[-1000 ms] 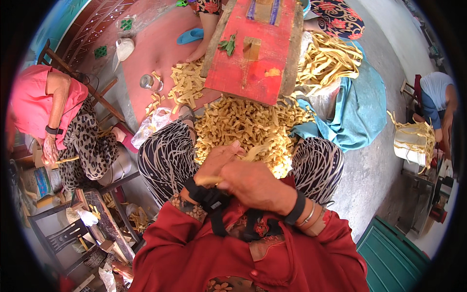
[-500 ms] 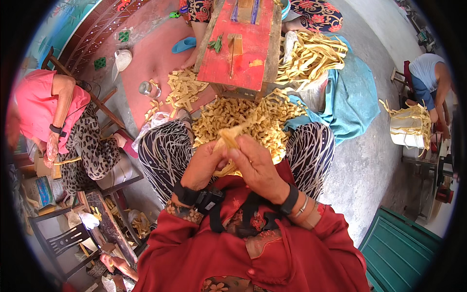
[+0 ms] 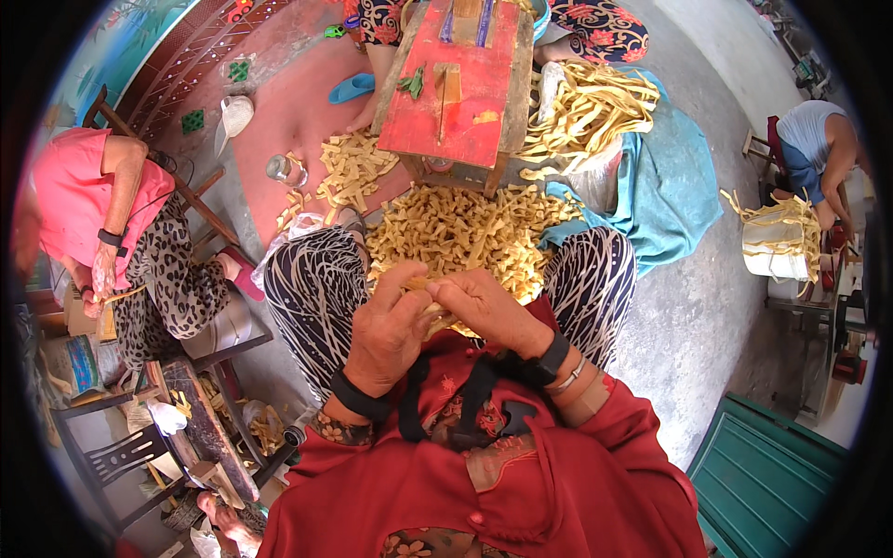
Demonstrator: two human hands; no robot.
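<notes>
Well ahead and left of the fingers sits a clear cylindrical jar (image 3: 286,170). The left hand (image 3: 383,327) is curled closed around a soft, folded yellow strip (image 3: 418,284). Just beyond the fingers spreads a heap of short yellow pieces (image 3: 470,223). The right hand (image 3: 488,312) pinches the strip too. Farther ahead-right lies a crumpled teal cloth (image 3: 674,200).

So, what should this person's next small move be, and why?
Probably pull the yellow strip snug: the left hand and right hand both seem to pinch it, close together, short of the heap of yellow pieces, though they hide most of it.
</notes>
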